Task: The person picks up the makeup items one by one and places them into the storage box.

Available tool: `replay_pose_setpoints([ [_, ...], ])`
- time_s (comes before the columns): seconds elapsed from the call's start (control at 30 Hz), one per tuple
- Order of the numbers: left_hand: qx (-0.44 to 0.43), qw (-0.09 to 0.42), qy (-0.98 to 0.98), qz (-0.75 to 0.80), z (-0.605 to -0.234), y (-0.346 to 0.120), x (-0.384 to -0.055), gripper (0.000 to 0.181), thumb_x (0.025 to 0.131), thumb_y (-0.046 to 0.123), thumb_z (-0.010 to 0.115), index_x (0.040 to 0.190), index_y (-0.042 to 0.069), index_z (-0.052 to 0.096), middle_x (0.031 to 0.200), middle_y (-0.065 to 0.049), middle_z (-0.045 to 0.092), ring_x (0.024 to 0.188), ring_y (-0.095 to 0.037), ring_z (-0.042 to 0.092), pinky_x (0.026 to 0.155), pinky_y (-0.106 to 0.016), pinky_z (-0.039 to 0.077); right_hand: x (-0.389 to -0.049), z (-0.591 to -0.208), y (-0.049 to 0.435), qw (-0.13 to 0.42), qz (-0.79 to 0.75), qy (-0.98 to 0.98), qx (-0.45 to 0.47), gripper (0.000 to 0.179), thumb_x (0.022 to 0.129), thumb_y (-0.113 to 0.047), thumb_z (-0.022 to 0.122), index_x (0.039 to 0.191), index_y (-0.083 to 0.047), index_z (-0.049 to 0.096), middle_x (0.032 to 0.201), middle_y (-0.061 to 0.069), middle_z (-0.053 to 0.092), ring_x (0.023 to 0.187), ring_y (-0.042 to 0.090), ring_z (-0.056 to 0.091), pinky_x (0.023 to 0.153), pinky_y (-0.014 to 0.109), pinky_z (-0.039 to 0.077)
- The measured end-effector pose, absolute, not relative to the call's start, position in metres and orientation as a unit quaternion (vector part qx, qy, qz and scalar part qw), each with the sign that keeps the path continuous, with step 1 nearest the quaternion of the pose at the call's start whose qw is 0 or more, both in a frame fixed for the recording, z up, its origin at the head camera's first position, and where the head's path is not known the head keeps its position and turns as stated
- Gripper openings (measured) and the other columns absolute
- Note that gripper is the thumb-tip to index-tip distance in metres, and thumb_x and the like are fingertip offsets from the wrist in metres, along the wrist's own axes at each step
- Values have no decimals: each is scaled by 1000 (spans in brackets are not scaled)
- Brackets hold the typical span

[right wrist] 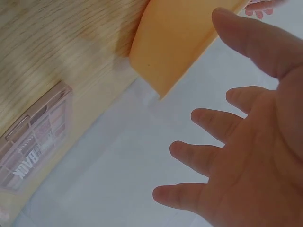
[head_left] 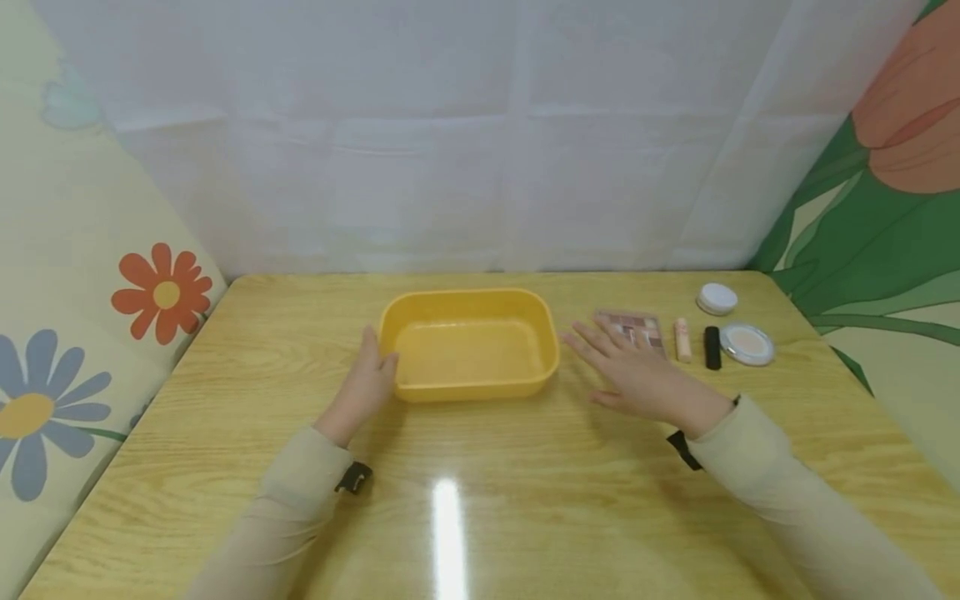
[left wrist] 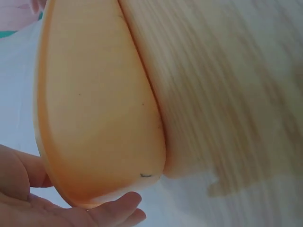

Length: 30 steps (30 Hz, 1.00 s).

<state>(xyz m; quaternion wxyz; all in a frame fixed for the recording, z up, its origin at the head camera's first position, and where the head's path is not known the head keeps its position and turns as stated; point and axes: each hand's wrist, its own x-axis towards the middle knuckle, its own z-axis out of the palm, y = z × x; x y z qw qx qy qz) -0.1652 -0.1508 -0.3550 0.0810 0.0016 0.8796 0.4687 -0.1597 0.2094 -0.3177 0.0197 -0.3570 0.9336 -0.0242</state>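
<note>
A yellow plastic bin [head_left: 472,390] with rounded corners stands upright on the wooden table, nothing inside it. My left hand [head_left: 365,383] holds its left end, the thumb over the rim and the fingers along the outer wall [left wrist: 99,109]. To the right of the bin, my right hand [head_left: 637,379] hovers with fingers spread and straight, apart from the bin in the right wrist view. Beyond that hand lies an eyeshadow palette [head_left: 637,327], partly covered by the fingers in the head view; its clear lid [right wrist: 40,144] carries white lettering.
Right of the palette are a pale pink tube [head_left: 682,340], a black lipstick-like tube [head_left: 712,348], a round compact [head_left: 747,344] and a small white round container [head_left: 717,298]. A white cloth [head_left: 450,167] hangs behind the table [head_left: 225,400]; floral panels flank it.
</note>
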Motion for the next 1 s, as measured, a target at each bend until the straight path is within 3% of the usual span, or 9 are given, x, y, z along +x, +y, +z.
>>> replay_pose_setpoints([
  [0.03,-6,81,877,474,-355,-151,-165,65,104,9,31,145,-14,-14,153,-33,-11,143,-42,-4,117,-51,1,-160,-318,211,18,-26,934,-357,79,87,-20,73,150,0,29,155,26,22,140,50,13,103,75,18],
  [0.1,-20,76,868,490,-355,-151,-166,59,103,7,30,147,-15,-2,153,-37,7,143,-43,13,117,-52,12,-159,-319,213,20,-29,935,-354,79,87,-19,73,150,0,29,154,26,22,140,50,13,105,73,17],
  [0.2,-30,53,856,513,-355,-151,-167,48,101,4,30,143,-17,19,141,-38,33,134,-45,32,114,-54,24,-158,-320,216,19,-28,937,-347,79,87,-20,73,150,0,29,154,27,21,139,50,15,104,74,15],
  [0.27,-31,45,849,526,-355,-151,-167,43,100,2,30,139,-17,27,134,-37,41,129,-45,38,112,-54,29,-158,-321,218,19,-28,940,-340,78,88,-22,72,150,-1,29,154,28,20,139,51,17,104,76,12],
  [0.43,-33,50,837,544,-356,-154,-168,46,100,1,28,143,-16,25,145,-34,33,137,-44,29,115,-52,22,-157,-323,221,13,-43,942,-332,78,89,-31,70,149,1,32,154,30,18,139,52,14,104,77,4],
  [0.63,-44,63,826,558,-356,-154,-166,47,100,0,26,143,-18,21,143,-36,33,134,-45,33,114,-52,26,-160,-331,229,-10,-45,942,-333,83,88,-38,68,149,2,29,155,29,16,140,51,13,108,72,9],
  [0.77,-56,73,827,555,-355,-153,-166,49,101,3,25,145,-17,17,146,-35,29,134,-44,33,114,-52,27,-163,-336,235,-8,-52,946,-319,85,89,-39,67,151,0,25,157,26,15,140,50,12,111,69,4],
  [1.0,-60,73,821,564,-358,-153,-167,48,102,3,23,147,-14,19,139,-34,40,123,-43,45,106,-50,38,-168,-338,239,9,-62,956,-286,82,90,-35,68,151,0,27,155,27,21,140,51,11,109,71,7],
])
